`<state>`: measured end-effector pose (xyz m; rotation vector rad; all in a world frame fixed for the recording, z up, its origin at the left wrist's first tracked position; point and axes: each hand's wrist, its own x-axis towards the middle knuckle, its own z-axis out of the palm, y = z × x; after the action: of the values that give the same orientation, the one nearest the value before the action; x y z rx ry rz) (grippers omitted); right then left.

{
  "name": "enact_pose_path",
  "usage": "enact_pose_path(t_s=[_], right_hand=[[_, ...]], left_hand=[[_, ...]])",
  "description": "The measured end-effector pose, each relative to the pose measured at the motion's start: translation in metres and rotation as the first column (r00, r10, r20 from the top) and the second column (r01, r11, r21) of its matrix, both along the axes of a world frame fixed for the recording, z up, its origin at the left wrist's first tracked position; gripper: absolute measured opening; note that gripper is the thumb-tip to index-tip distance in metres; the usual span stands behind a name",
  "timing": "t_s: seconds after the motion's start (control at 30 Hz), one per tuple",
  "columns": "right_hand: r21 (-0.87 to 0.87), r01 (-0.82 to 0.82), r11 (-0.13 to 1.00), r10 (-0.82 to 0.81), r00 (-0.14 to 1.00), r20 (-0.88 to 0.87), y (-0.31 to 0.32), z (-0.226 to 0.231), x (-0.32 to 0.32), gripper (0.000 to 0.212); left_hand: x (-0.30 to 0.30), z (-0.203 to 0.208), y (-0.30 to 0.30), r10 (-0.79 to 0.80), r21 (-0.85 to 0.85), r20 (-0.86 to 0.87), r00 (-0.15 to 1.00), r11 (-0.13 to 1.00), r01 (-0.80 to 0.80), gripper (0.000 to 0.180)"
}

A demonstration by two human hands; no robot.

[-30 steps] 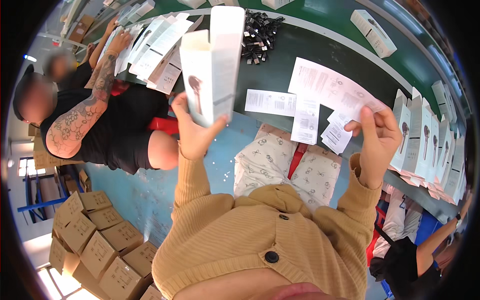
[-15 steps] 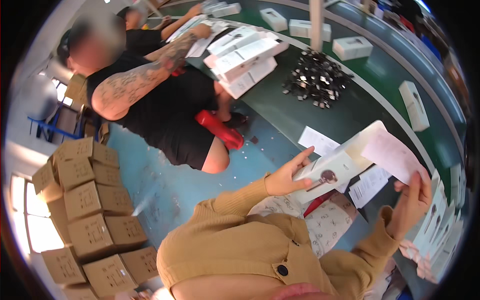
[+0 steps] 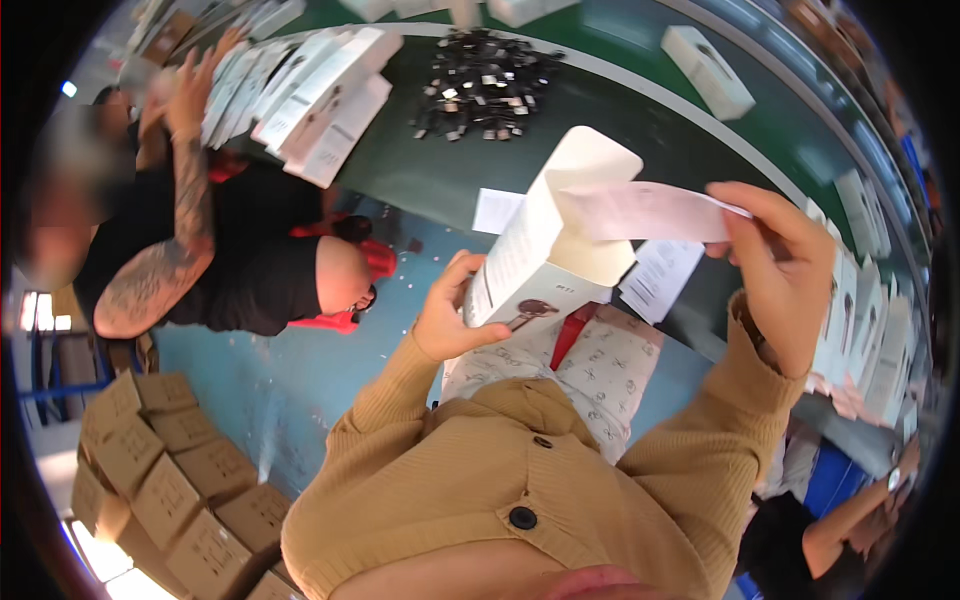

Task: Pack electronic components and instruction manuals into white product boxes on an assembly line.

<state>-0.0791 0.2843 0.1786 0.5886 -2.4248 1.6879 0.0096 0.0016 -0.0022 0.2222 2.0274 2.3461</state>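
Note:
My left hand [image 3: 447, 318] is wrapped round a white cardboard box [image 3: 530, 285] with a dark round-headed device printed on its side. The box is tilted, its mouth facing up and right and its end flap standing up. A pale pink paper sheet [image 3: 665, 212] is pinched at its right end by my right hand [image 3: 785, 260]. The sheet's other end lies at the mouth of the box, apparently inside it. Beyond and beside the box, printed leaflets [image 3: 660, 275] lie on the dark green table [image 3: 400, 160].
A pile of small black pieces with shiny metal ends [image 3: 485, 85] sits farther up the table. White boxes stand in a row [image 3: 870, 325] at the right and ride on the conveyor [image 3: 620, 50]. A co-worker [image 3: 240, 240] sits at the left, near stacked cartons [image 3: 175, 500].
My view has swung to the right. The box has tipped so its mouth shows more, and the sheet's left end has come to that mouth. Both hands keep their hold.

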Motion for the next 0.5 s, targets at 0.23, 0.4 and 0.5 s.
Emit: enact_pose_path(t_s=[0.23, 0.4, 0.5], right_hand=[[0.28, -0.188, 0.941, 0.205, 0.978, -0.031, -0.012, -0.005, -0.011, 0.016], [0.371, -0.316, 0.873, 0.389, 0.911, -0.139, -0.041, -0.021, -0.017, 0.025], [0.302, -0.118, 0.946, 0.18, 0.966, -0.185, -0.063, -0.012, -0.046, 0.028]], left_hand=[[0.0, -0.01, 0.008, -0.041, -0.064, 0.007, 0.999, 0.997, 0.042, 0.081], [0.007, -0.018, 0.001, -0.056, -0.072, 0.003, 0.998, 0.996, 0.056, 0.082], [0.019, -0.028, -0.011, -0.004, 0.142, 0.038, 0.999, 0.99, -0.002, 0.087]])
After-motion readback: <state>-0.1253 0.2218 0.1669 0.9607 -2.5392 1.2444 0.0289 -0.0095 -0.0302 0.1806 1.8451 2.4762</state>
